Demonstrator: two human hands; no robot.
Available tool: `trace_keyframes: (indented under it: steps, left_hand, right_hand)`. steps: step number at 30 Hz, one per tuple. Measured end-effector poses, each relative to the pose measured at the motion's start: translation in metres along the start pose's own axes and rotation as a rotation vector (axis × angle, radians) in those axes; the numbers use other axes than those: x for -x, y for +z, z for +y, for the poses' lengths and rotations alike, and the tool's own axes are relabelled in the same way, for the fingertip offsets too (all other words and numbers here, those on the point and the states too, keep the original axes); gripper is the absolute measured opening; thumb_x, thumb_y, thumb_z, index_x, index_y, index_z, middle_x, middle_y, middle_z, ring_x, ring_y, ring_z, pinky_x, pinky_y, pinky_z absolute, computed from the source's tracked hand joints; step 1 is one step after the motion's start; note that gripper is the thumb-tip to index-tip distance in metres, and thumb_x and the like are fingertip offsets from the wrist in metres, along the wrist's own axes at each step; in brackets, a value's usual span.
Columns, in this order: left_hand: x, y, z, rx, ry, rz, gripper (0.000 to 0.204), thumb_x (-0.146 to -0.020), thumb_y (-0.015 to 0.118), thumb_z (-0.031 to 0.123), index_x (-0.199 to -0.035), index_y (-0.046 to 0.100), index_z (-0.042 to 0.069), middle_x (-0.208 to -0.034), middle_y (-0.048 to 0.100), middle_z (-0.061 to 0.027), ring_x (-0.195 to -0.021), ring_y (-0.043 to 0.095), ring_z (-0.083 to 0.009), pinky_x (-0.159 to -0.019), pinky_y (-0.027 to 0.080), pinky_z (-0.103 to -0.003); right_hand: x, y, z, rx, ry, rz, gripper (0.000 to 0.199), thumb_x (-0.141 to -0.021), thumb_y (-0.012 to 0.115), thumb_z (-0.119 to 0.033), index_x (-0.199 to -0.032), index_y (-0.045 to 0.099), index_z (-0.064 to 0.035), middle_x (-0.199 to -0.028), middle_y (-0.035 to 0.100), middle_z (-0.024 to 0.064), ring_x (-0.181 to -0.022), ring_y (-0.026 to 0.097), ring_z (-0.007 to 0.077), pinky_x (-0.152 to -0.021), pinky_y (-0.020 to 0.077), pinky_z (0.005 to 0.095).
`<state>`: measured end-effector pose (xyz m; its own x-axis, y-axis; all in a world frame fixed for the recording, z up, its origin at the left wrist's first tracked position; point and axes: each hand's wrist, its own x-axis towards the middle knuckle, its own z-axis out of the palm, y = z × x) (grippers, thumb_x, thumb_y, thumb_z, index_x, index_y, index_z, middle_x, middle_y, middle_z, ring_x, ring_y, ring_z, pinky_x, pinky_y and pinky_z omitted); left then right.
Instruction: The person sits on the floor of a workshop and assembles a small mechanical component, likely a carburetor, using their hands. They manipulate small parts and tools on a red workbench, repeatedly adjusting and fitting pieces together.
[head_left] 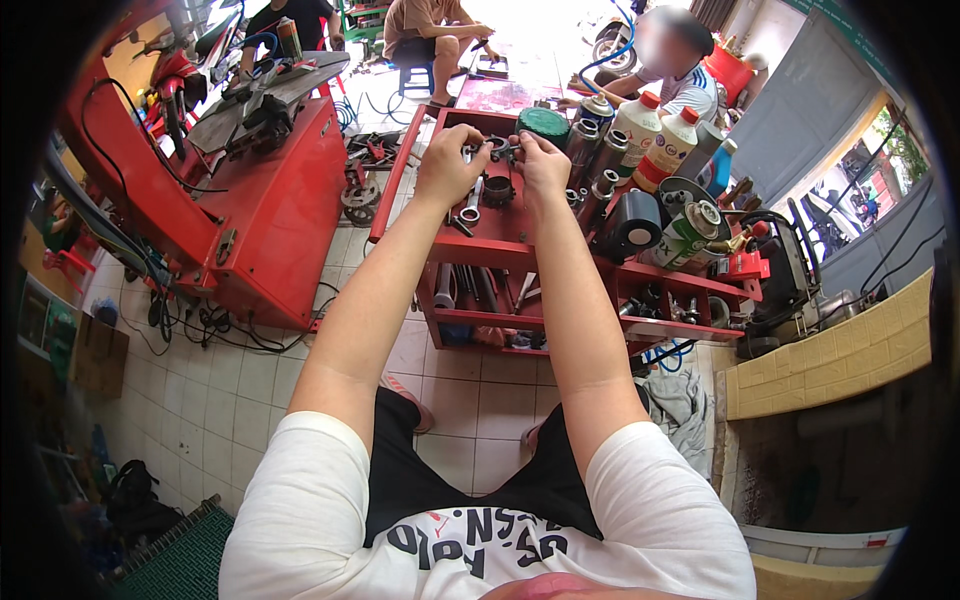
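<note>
Both my arms reach forward over a red tool cart (510, 228). My left hand (453, 165) is closed in a pinch above the cart's top tray. Opposite it, my right hand (541, 163) is also closed, thumb against fingers. Between the fingertips is a small metallic piece (499, 148), too small and partly covered to name. Below the hands, a combination wrench (471, 208) lies in the tray beside a dark notched ring (497, 191). A round green-topped container (543, 123) stands just beyond my right hand.
Bottles (668, 150), spray cans (690, 232) and metal sockets (608, 155) crowd the cart's right side. More tools fill its lower shelf. A red machine (275, 220) stands to the left, with cables on the tiled floor. A capped person (680, 75) and others sit beyond the cart.
</note>
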<state>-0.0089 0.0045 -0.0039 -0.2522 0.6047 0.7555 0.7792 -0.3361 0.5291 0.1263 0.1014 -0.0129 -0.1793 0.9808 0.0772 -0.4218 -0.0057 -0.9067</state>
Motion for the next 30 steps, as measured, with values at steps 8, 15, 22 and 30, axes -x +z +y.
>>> trace_keyframes:
  steps: [8, 15, 22, 30]
  left_hand:
    - [-0.0002, 0.0016, -0.0035, 0.014, -0.026, 0.025, 0.023, -0.090, 0.076, 0.024, -0.095, 0.069, 0.003, -0.094, 0.073, -0.0127, -0.092, 0.070, -0.0280, -0.084, 0.055, -0.040]
    - [-0.0007, 0.0019, -0.0028, 0.021, -0.029, 0.026, 0.023, -0.090, 0.076, 0.024, -0.096, 0.069, 0.003, -0.093, 0.073, -0.0124, -0.091, 0.070, -0.0271, -0.083, 0.055, -0.039]
    - [0.0002, 0.0008, -0.0015, 0.026, -0.030, 0.029, 0.023, -0.090, 0.076, 0.024, -0.095, 0.069, 0.003, -0.093, 0.073, -0.0119, -0.091, 0.071, -0.0265, -0.083, 0.055, -0.039]
    - [0.0002, 0.0001, 0.0021, 0.040, -0.027, 0.021, 0.024, -0.090, 0.077, 0.026, -0.095, 0.070, 0.004, -0.092, 0.073, -0.0117, -0.091, 0.071, -0.0265, -0.083, 0.054, -0.039]
  right_hand:
    - [0.0007, -0.0001, -0.0001, -0.001, 0.013, -0.038, 0.020, -0.099, 0.068, -0.010, -0.115, 0.074, 0.0004, -0.099, 0.078, 0.0065, -0.080, 0.067, 0.0087, -0.069, 0.0512, 0.0232]
    - [0.0009, -0.0007, 0.0000, -0.019, 0.012, -0.053, 0.020, -0.100, 0.067, -0.008, -0.115, 0.071, 0.0040, -0.101, 0.076, 0.0104, -0.080, 0.067, 0.0113, -0.072, 0.0566, 0.0247]
    - [0.0035, 0.0017, -0.0020, -0.076, 0.010, -0.067, 0.020, -0.101, 0.066, -0.007, -0.116, 0.070, 0.0054, -0.100, 0.076, 0.0110, -0.078, 0.067, 0.0116, -0.069, 0.0568, 0.0250]
    - [-0.0026, -0.0030, 0.0036, -0.028, 0.015, -0.074, 0.020, -0.102, 0.066, -0.013, -0.116, 0.071, 0.0007, -0.104, 0.076, 0.0088, -0.081, 0.067, 0.0114, -0.069, 0.0569, 0.0275]
